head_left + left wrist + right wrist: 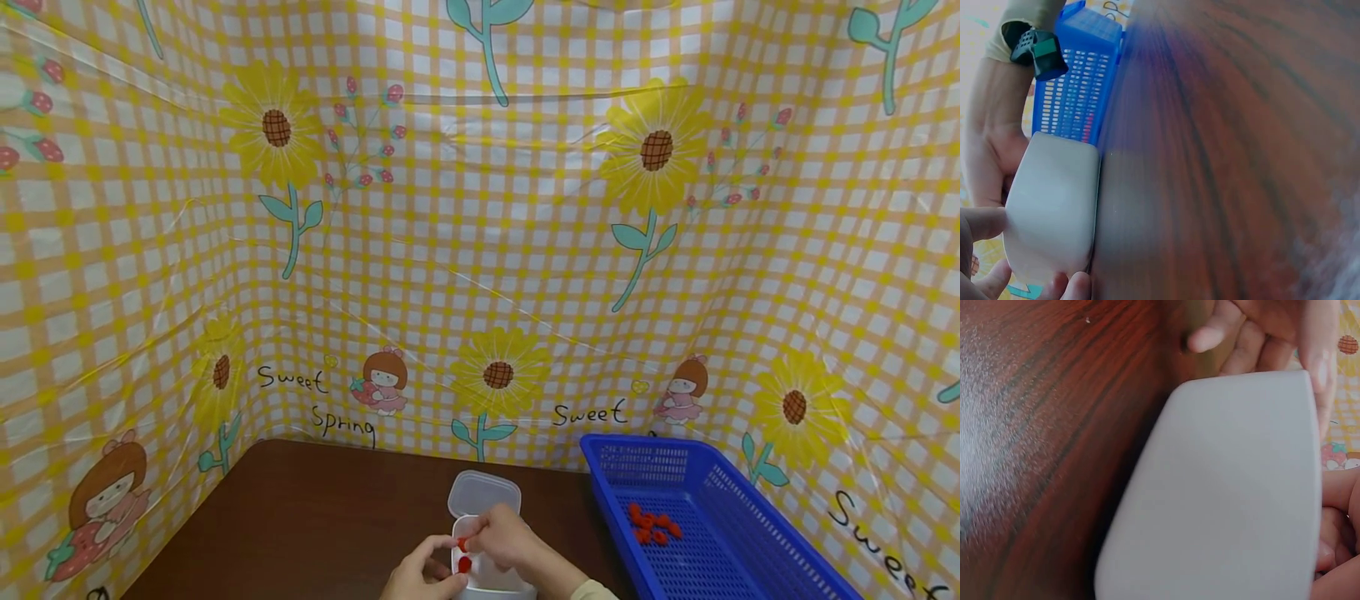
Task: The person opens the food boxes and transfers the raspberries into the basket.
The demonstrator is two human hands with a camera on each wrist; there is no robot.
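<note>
A white plastic box (491,593) with its translucent lid (483,492) flipped back stands at the table's front. My left hand (423,573) holds its left end, fingers bent about the side and rim; the left wrist view shows those fingertips (1079,285) against the wall. Over the box, my right hand (506,537) has its fingers curled down inside. At its fingertips shows a small red piece (461,544), close to the left index finger; the grip is partly hidden. Another red piece (465,565) lies nearer, beside the left thumb. In the right wrist view, the box's wall (1222,487) hides its contents.
To the right, a blue plastic basket (720,471) with slotted walls holds several small red pieces (652,525). The dark brown wooden table (315,517) extends left of the box. A yellow checked cloth (450,233) with sunflowers surrounds the table at the back and sides.
</note>
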